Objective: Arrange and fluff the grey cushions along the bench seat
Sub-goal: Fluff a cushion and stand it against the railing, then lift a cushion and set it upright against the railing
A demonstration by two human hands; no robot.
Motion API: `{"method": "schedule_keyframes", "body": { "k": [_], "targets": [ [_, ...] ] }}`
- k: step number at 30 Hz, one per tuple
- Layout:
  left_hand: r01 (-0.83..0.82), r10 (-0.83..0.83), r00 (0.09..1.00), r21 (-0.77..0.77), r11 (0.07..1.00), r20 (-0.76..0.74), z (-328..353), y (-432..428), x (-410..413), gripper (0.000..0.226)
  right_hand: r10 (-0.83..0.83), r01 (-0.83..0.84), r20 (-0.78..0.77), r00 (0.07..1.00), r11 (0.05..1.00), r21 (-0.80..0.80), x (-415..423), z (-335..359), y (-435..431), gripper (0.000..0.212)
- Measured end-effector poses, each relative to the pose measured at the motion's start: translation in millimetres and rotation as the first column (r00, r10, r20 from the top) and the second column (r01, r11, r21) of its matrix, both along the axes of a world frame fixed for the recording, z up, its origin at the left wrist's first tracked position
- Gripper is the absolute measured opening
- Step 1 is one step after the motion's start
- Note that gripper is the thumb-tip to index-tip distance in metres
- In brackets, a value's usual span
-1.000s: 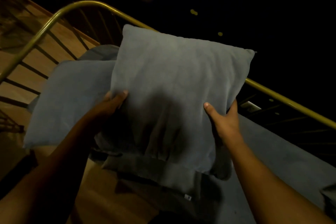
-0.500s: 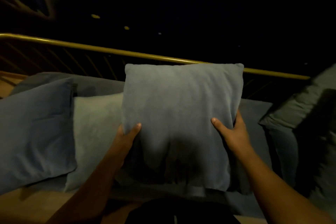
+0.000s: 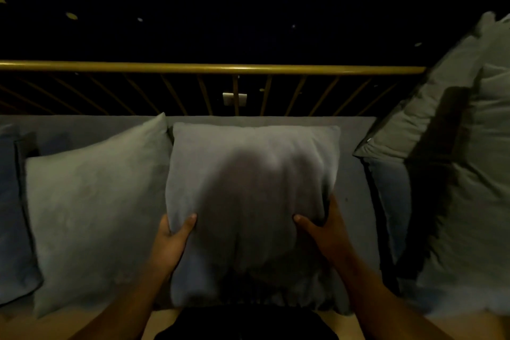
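Observation:
A square grey cushion (image 3: 248, 163) lies in the middle of the grey bench seat (image 3: 354, 174). My left hand (image 3: 172, 240) grips its left side and my right hand (image 3: 323, 229) grips its right side, thumbs on top. Touching it on the left lies a lighter grey-green cushion (image 3: 96, 215). A blue-grey cushion (image 3: 11, 215) sits at the far left edge. On the right, a stack of grey cushions (image 3: 455, 174) leans up, with a blue one (image 3: 394, 201) beneath.
A brass rail with slanted bars (image 3: 209, 67) runs behind the seat, in front of a dark wall with a white switch plate (image 3: 234, 98). The wooden front edge (image 3: 41, 323) of the bench shows at the bottom. The scene is dim.
The held cushion has come down from mid-air onto the seat beside the grey-green cushion. The view has swung right and now faces the bench squarely. Both hands have slid lower on its sides.

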State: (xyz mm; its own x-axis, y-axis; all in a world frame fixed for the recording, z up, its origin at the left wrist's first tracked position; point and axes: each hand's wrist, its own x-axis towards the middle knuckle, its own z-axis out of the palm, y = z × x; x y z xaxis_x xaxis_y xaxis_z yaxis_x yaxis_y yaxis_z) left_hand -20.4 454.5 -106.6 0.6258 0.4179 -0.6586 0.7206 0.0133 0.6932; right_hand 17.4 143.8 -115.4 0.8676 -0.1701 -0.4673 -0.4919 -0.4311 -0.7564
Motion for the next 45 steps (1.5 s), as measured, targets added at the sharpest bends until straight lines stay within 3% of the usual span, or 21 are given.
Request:
{"method": "schedule_keyframes", "body": {
  "k": [7,10,17,20,25,29,33,35,38,41,45],
  "targets": [
    [0.04,-0.024,0.986,0.092,0.995,-0.163,-37,-8,-10,0.058,0.021,-0.017,-0.169,0.985,1.0,0.022,5,-48,3,0.133],
    [0.09,-0.064,0.979,0.129,0.988,-0.192,-49,0,-6,0.058,0.036,-0.037,-0.247,0.968,0.999,0.001,0,-66,11,0.133],
    [0.089,-0.066,0.969,0.086,0.992,-0.237,-63,9,2,0.05,0.058,-0.127,-0.395,0.917,0.981,-0.149,4,-85,19,0.155],
    [0.058,-0.03,0.966,0.1,0.993,-0.257,-67,24,7,0.038,0.057,-0.146,-0.321,0.945,0.955,-0.26,13,-74,30,0.138],
    [0.304,-0.245,0.94,0.257,0.917,-0.24,-57,57,10,0.054,0.328,-0.37,-0.171,0.929,0.844,-0.389,38,-51,102,0.105],
    [0.357,-0.315,0.931,0.269,0.895,-0.185,-45,77,14,0.045,0.556,-0.557,-0.106,0.825,0.763,-0.328,56,-33,160,0.088],
    [0.283,-0.265,0.958,0.226,0.932,-0.11,-42,95,11,0.06,0.68,-0.667,-0.074,0.73,0.683,-0.298,62,-28,195,0.072],
    [0.243,-0.22,0.967,0.22,0.945,-0.126,-46,109,3,0.064,0.682,-0.674,-0.067,0.728,0.694,-0.252,64,-28,211,0.065],
    [0.193,-0.163,0.976,0.231,0.954,-0.142,-53,144,-12,0.069,0.651,-0.651,-0.051,0.758,0.747,-0.132,72,-29,245,0.065],
    [0.246,-0.195,0.959,0.265,0.932,-0.206,-62,199,-4,0.059,0.645,-0.647,-0.091,0.759,0.762,0.009,86,-43,290,0.082],
    [0.085,-0.014,0.978,0.335,0.938,-0.207,-81,276,13,0.087,0.578,-0.576,-0.058,0.814,0.816,0.052,105,-73,350,0.097]
  ]
}}
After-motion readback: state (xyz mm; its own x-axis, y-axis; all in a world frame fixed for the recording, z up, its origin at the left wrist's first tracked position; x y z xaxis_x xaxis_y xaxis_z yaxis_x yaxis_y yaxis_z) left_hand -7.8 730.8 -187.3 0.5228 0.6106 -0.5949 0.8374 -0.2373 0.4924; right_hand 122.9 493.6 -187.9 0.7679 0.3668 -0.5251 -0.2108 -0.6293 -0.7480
